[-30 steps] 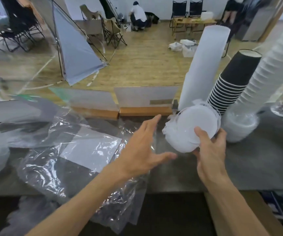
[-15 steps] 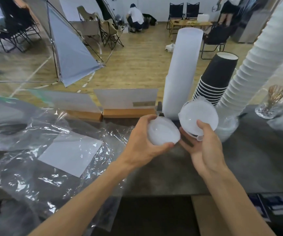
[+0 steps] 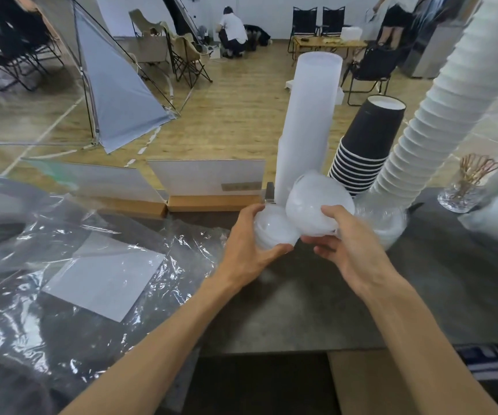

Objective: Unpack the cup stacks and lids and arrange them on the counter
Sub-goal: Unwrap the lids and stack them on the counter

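Note:
My left hand (image 3: pixel 249 250) grips a small stack of clear plastic lids (image 3: pixel 273 229) just above the dark counter (image 3: pixel 316 304). My right hand (image 3: pixel 349 244) holds a second bunch of clear lids (image 3: pixel 313 202), tilted and touching the first. Behind them stand a tall stack of frosted clear cups (image 3: pixel 307 121), a stack of black paper cups (image 3: pixel 364 145) and a long leaning stack of white cups (image 3: pixel 439 103).
Crumpled clear plastic wrapping (image 3: pixel 86 265) covers the counter's left half. Two card signs in wooden bases (image 3: pixel 209 187) stand at the back edge. A glass holder with sticks (image 3: pixel 463 190) sits at the right. More wrapped lids (image 3: pixel 388 223) lie under the white stack.
My left hand, empty and open a second ago, has taken hold of part of the lids. The two bunches have since come together, my right hand tilting its lids over.

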Tool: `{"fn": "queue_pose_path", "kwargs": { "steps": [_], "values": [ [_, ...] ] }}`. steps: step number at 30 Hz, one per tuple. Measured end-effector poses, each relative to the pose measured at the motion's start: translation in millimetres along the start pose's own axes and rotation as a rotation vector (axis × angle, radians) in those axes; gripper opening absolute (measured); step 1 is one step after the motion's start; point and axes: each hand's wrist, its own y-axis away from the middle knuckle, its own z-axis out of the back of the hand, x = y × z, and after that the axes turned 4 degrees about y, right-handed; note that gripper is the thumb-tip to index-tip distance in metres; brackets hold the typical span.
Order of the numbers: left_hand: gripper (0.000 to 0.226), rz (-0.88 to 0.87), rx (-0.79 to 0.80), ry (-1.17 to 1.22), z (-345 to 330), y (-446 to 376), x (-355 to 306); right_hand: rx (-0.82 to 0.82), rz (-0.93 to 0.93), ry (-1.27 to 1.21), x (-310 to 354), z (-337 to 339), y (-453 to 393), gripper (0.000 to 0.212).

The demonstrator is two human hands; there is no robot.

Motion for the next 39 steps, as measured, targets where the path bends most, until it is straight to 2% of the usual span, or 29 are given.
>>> {"fn": "queue_pose_path", "kwargs": {
  "steps": [3,6,8,10,14,18,22,26,29,33,36,39],
  "values": [
    [0.091,0.008,0.008,0.017,2,0,2,0.057,-0.008,0.121,2,-6,-8,0.020],
    [0.088,0.004,0.040,0.036,5,-1,0,0.074,0.005,0.251,3,-17,-17,0.030],
    [0.088,-0.020,0.061,0.045,7,-1,0,0.045,0.035,0.382,1,-21,-23,0.041],
    [0.091,-0.033,0.075,0.044,9,-2,0,-0.005,0.082,0.495,-1,-22,-25,0.043],
    [0.100,-0.029,0.100,0.056,14,-4,1,-0.026,0.124,0.558,-2,-18,-29,0.035],
    [0.100,0.023,0.132,0.073,19,-2,-1,-0.072,0.160,0.559,-1,-19,-30,0.039],
    [0.117,-0.016,0.100,0.026,23,1,-10,-0.066,0.200,0.592,0,-19,-30,0.039],
    [0.098,-0.040,0.106,0.015,22,-4,-15,-0.040,0.212,0.672,-1,-27,-32,0.046],
    [0.094,-0.034,0.111,0.004,22,-5,-18,-0.045,0.213,0.729,-3,-31,-30,0.050],
    [0.098,-0.093,0.105,-0.117,33,1,-30,-0.195,0.338,0.791,-4,-25,-15,0.059],
    [0.091,-0.135,0.067,-0.267,49,18,-40,-0.342,0.490,0.737,-5,-14,12,0.052],
    [0.074,-0.176,0.000,-0.319,68,44,-45,-0.351,0.649,0.683,-17,-9,42,0.035]
  ]
}}
